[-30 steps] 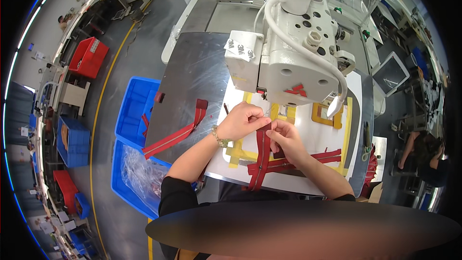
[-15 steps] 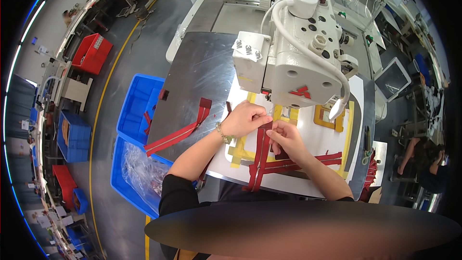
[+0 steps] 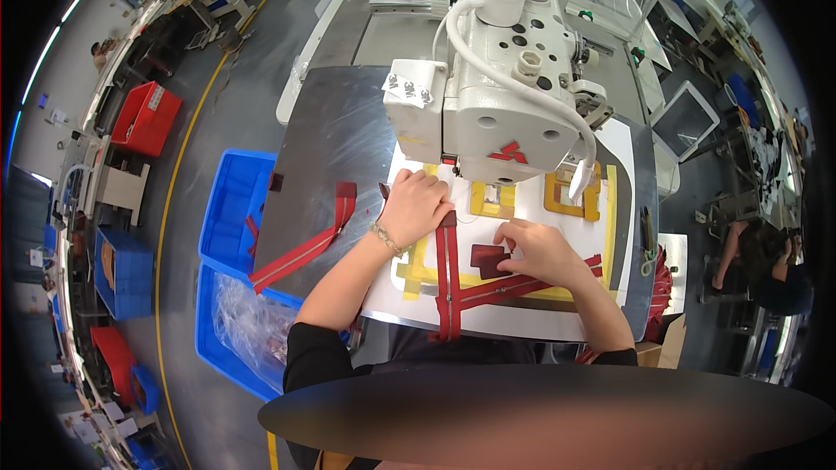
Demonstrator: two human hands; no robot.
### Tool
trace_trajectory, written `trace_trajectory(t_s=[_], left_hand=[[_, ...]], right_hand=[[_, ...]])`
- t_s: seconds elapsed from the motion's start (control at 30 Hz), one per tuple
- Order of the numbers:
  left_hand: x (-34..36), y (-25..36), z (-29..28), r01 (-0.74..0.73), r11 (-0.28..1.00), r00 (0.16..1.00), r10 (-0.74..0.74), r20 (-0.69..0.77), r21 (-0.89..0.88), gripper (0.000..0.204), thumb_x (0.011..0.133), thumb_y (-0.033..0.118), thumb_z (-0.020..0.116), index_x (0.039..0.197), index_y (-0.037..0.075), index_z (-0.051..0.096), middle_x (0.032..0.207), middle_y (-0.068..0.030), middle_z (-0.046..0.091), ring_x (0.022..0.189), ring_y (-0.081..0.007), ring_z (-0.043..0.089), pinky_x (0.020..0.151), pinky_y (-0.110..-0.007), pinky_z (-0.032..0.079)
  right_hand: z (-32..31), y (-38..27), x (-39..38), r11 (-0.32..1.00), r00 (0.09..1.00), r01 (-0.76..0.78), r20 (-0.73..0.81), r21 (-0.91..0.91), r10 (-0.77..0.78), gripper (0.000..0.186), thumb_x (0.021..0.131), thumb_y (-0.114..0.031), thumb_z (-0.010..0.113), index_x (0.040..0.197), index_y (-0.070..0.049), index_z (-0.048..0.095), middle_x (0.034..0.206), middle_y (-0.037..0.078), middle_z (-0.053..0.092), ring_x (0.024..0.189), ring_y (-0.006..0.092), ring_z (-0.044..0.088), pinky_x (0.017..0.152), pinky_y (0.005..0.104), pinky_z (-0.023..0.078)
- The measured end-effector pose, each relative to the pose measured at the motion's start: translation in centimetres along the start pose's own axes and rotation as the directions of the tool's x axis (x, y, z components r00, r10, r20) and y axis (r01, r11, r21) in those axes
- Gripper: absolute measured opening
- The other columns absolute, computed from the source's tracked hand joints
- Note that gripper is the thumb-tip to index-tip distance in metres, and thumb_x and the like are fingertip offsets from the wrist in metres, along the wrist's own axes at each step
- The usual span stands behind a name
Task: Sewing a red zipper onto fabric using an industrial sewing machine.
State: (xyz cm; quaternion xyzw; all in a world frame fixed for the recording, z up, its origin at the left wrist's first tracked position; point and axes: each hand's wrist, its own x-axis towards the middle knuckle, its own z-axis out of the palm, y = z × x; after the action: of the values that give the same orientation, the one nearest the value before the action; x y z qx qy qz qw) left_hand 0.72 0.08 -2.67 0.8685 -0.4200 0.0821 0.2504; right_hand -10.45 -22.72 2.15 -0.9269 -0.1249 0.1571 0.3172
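Observation:
My left hand (image 3: pixel 414 207), with a beaded bracelet at the wrist, is closed at the upper end of a red zipper (image 3: pixel 448 274). The zipper runs down toward me, its lower end crossing a second red zipper (image 3: pixel 518 290) that lies slanted. My right hand (image 3: pixel 540 252) has its fingers curled and pinched at the right edge of a dark red patch (image 3: pixel 488 259), which looks like leather. A third red zipper (image 3: pixel 300 258) with a dark red end tab lies on the metal plate to the left.
A white industrial sewing machine head (image 3: pixel 505 122) overhangs my hands. Yellow frames (image 3: pixel 557 196) and yellow tape sit on the white template sheet (image 3: pixel 514 322). Blue bins (image 3: pixel 209 305) stand at the left; scissors (image 3: pixel 647 261) lie at the plate's right edge.
My right hand has left the zipper's upper end and moved right and down to the dark red patch. The left hand stays at the zipper. The whole view has shifted slightly.

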Motion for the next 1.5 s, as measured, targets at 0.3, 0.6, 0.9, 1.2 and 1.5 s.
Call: trace_trajectory(t_s=[0.3, 0.6, 0.9, 1.2, 1.5], left_hand=[[0.3, 2.3, -1.2, -0.111, 0.993, 0.983, 0.114, -0.147, 0.03, 0.017, 0.073, 0.017, 0.071, 0.084, 0.012, 0.06, 0.077, -0.0009, 0.056, 0.077, -0.0205, 0.054, 0.073, -0.034, 0.038], [0.2, 2.8, -1.4, -0.216, 0.873, 0.972, 0.236, -0.009, -0.436, 0.017, 0.076, 0.019, 0.074, 0.084, 0.01, 0.064, 0.076, -0.002, 0.058, 0.067, -0.0199, 0.055, 0.063, -0.033, 0.041], [-0.4, 3.5, -0.1, -0.251, 0.721, 0.968, 0.191, -0.163, -0.646, 0.016, 0.075, 0.004, 0.072, 0.09, 0.009, 0.07, 0.088, -0.0029, 0.065, 0.078, -0.0189, 0.063, 0.063, -0.028, 0.05], [-0.5, 4.2, -0.4, -0.592, 0.794, 0.799, 0.556, -0.23, -0.136, 0.021, 0.07, 0.006, 0.073, 0.091, 0.008, 0.07, 0.083, -0.0024, 0.065, 0.072, -0.0186, 0.063, 0.059, -0.028, 0.049], [-0.7, 4.2, 1.4, 0.019, 0.63, 0.994, -0.095, -0.053, -0.777, 0.011, 0.072, 0.008, 0.078, 0.08, 0.004, 0.07, 0.085, -0.0018, 0.059, 0.073, -0.0084, 0.057, 0.063, -0.023, 0.047]], right_hand=[[2.2, 0.6, -2.3, 0.999, 0.994, 0.036, -0.106, -0.026, -0.039, 0.038, 0.068, -0.016, 0.078, 0.095, -0.006, 0.053, 0.094, 0.009, 0.055, 0.087, 0.0293, 0.059, 0.074, 0.0362, 0.049], [0.9, 2.1, -0.6, 0.816, 0.992, -0.122, 0.096, 0.565, 0.082, 0.018, 0.077, 0.0, 0.07, 0.085, 0.0, 0.054, 0.078, 0.007, 0.061, 0.068, 0.0102, 0.062, 0.06, 0.0236, 0.048], [3.8, 0.7, 1.1, 0.386, 0.939, 0.19, -0.282, 0.903, 0.196, 0.014, 0.089, -0.001, 0.059, 0.102, 0.004, 0.058, 0.093, 0.009, 0.063, 0.085, 0.0147, 0.066, 0.074, 0.0236, 0.054], [4.1, 2.2, 0.7, 0.033, 0.983, -0.039, 0.033, 0.999, 0.179, 0.018, 0.092, -0.011, 0.058, 0.107, -0.001, 0.06, 0.094, 0.008, 0.067, 0.079, 0.0127, 0.066, 0.071, 0.0246, 0.055], [4.8, 1.5, 0.4, 0.463, 0.958, 0.143, -0.24, 0.875, 0.157, 0.011, 0.091, -0.005, 0.06, 0.098, 0.003, 0.061, 0.088, 0.01, 0.068, 0.079, 0.0125, 0.067, 0.067, 0.0222, 0.054]])
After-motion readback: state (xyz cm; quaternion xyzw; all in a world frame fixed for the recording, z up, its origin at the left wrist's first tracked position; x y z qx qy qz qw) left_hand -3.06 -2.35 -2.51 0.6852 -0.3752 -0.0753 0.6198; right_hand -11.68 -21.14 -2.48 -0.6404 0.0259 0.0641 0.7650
